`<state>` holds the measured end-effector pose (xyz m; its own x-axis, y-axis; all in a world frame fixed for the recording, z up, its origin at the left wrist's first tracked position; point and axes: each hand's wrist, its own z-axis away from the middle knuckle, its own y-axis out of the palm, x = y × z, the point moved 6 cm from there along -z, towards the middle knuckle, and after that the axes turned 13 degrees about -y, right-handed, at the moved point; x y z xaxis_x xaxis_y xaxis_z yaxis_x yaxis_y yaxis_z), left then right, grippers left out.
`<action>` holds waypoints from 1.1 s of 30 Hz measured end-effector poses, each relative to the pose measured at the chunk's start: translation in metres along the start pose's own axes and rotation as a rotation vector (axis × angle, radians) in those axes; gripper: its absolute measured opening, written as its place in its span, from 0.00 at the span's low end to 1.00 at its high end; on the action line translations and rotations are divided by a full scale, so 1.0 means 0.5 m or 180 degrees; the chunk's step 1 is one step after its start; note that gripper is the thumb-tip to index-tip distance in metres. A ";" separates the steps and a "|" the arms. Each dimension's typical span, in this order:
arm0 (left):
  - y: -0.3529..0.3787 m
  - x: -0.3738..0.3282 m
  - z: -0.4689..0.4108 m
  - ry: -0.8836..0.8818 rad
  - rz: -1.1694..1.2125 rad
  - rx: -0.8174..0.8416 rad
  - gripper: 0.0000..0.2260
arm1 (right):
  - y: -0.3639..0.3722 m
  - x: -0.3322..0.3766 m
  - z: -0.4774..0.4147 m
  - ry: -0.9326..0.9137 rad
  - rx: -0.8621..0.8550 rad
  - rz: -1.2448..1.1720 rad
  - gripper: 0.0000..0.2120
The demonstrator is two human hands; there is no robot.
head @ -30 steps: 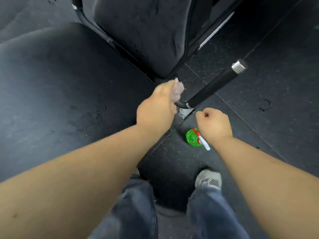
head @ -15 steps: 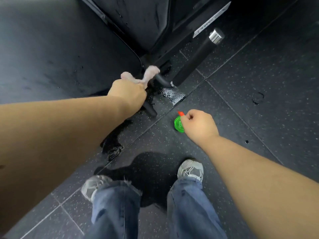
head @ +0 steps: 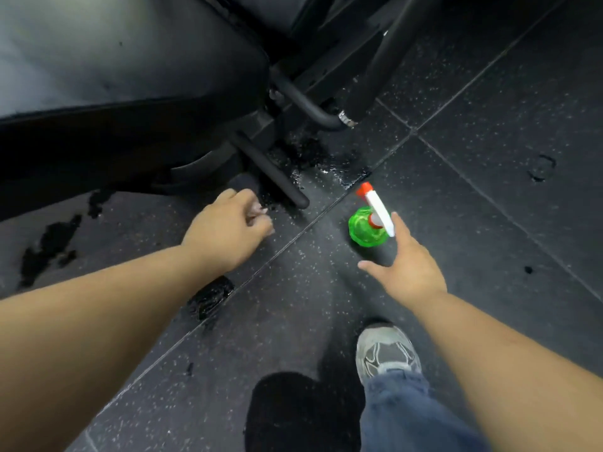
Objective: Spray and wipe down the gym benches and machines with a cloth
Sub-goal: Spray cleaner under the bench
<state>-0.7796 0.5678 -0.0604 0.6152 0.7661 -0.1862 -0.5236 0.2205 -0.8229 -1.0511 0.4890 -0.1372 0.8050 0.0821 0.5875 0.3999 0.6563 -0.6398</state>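
Gripping a crumpled pale pink cloth [head: 260, 210] in the left hand [head: 228, 230], with fingers curled round it and only a scrap showing past the knuckles. Lowered since half a second ago from the joint of the frame, now just beside the end of a black metal foot tube [head: 274, 172] under the black padded bench seat [head: 130, 60].

Released from the right hand [head: 408, 267]: the translucent green plastic spray bottle [head: 365, 228]. Clenched over the white trigger head with red nozzle [head: 377, 207] a moment back, now spread wide with straight, parted fingers, holding nothing. Forefinger tip at or just short of the trigger's rear end; cannot tell which.

Standing now on the dark speckled rubber floor [head: 489, 223], just right of a tile seam, between the two hands.

Further up, a black foam-gripped handle with a silver collar [head: 375, 76], its silver end cap gone from view. Glistening wet patches [head: 329, 168] on the floor around the tube. Only one grey sneaker [head: 386, 353] and one blue denim leg [head: 411, 415] in view, against two before.
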 end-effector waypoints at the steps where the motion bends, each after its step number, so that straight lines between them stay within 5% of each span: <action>1: 0.008 0.006 -0.004 -0.0019 0.0164 -0.0078 0.10 | 0.014 -0.002 -0.012 -0.0053 -0.0181 -0.0195 0.48; 6: 0.022 0.010 -0.035 0.0391 0.0204 -0.0603 0.12 | 0.018 -0.011 -0.090 -0.0400 -0.1015 -0.0399 0.36; 9: 0.008 0.022 -0.034 0.0366 0.0564 -0.0633 0.11 | -0.002 0.028 -0.157 -0.0469 -0.0921 -0.0265 0.08; 12: -0.011 0.054 -0.025 0.0277 0.0755 -0.0649 0.09 | -0.012 0.099 -0.191 -0.0739 -0.0807 0.0324 0.19; 15: -0.029 0.098 -0.009 0.0173 0.1065 -0.0740 0.24 | -0.006 0.196 -0.182 -0.1345 -0.0929 0.0658 0.14; 18: -0.021 0.147 0.001 -0.0235 0.1850 -0.0571 0.33 | 0.015 0.303 -0.141 -0.1939 -0.0469 0.0021 0.13; 21: -0.013 0.173 0.022 -0.0287 0.2865 -0.0323 0.13 | 0.056 0.367 -0.085 -0.1923 0.0434 -0.1336 0.09; 24: -0.007 0.194 0.048 -0.0307 0.3563 -0.0318 0.07 | 0.086 0.388 -0.044 -0.1891 0.0587 -0.1845 0.06; 27: -0.006 0.203 0.053 -0.0329 0.3748 -0.0188 0.13 | 0.081 0.403 -0.030 -0.1794 0.0185 -0.2250 0.13; 28: -0.009 0.208 0.054 -0.0397 0.3725 -0.0250 0.08 | 0.078 0.410 -0.031 -0.1801 0.0067 -0.2197 0.15; 33: -0.015 0.236 0.037 -0.0599 0.3837 -0.0232 0.08 | 0.072 0.452 -0.038 -0.1746 0.0227 -0.2173 0.15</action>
<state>-0.7141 0.6676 -0.0666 -0.3394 0.5332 -0.7749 -0.6615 -0.7210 -0.2063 -0.8465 0.5172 -0.0370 0.0685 -0.0088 0.9976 0.6741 0.7376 -0.0398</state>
